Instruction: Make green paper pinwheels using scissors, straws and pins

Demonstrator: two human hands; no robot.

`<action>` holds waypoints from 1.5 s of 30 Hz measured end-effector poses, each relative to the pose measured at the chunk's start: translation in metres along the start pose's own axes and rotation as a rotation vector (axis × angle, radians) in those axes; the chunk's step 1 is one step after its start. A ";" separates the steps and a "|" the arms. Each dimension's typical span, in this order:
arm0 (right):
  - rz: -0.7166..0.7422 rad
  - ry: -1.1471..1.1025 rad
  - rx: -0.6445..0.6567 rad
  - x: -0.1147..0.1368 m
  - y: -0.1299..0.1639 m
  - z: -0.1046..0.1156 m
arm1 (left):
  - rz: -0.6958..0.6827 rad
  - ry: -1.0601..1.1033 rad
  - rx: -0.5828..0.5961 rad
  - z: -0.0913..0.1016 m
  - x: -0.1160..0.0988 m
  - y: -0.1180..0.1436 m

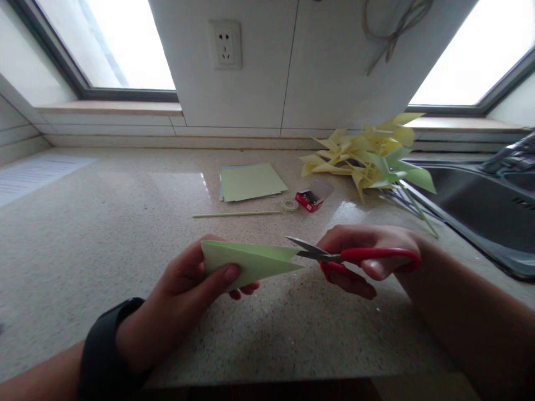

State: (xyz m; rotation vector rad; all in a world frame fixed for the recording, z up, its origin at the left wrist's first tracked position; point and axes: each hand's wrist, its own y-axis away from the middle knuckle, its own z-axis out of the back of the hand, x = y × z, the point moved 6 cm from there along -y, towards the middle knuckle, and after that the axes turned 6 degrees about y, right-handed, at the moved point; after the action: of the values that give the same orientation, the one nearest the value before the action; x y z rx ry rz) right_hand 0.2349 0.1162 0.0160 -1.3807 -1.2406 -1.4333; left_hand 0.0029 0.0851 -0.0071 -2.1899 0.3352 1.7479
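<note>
A light green sheet of paper (251,264), folded into a triangle, is pinched in my left hand (179,289), thumb on top and fingers beneath. Its pointed end faces right, where the layers stand slightly apart. My right hand (371,250) grips red-handled scissors (351,255) with the fingers through the loops. The metal blades are parted and point left, close to the paper's right tip. From this angle I cannot tell whether a blade touches the paper.
Behind my hands lie a stack of coloured paper (253,181), a thin stick (238,214), a tape roll (290,205) and a small red box (309,199) of small pieces. Yellow and green paper pinwheels (368,156) lie at the back right, beside a steel sink (480,206). A printed sheet (37,172) is far left.
</note>
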 end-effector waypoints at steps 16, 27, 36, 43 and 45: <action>-0.028 0.064 0.040 0.000 -0.002 -0.001 | 0.104 0.159 -0.017 -0.003 0.000 0.000; -0.082 0.004 0.049 -0.002 0.001 -0.001 | -0.033 -0.216 -0.138 0.003 -0.015 0.000; -0.123 -0.032 0.115 -0.007 0.009 0.003 | -0.102 -0.325 -0.135 0.006 -0.017 0.001; -0.050 -0.031 0.131 -0.003 0.010 0.002 | -0.104 -0.291 -0.126 0.010 -0.012 0.002; -0.050 -0.028 0.136 -0.002 0.010 0.001 | -0.107 -0.287 -0.131 0.010 -0.012 0.002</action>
State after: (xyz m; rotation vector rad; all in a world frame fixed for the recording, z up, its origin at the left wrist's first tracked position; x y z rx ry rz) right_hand 0.2452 0.1150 0.0150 -1.2895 -1.3734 -1.3414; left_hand -0.0097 0.0874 0.0019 -1.9608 0.0342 2.0371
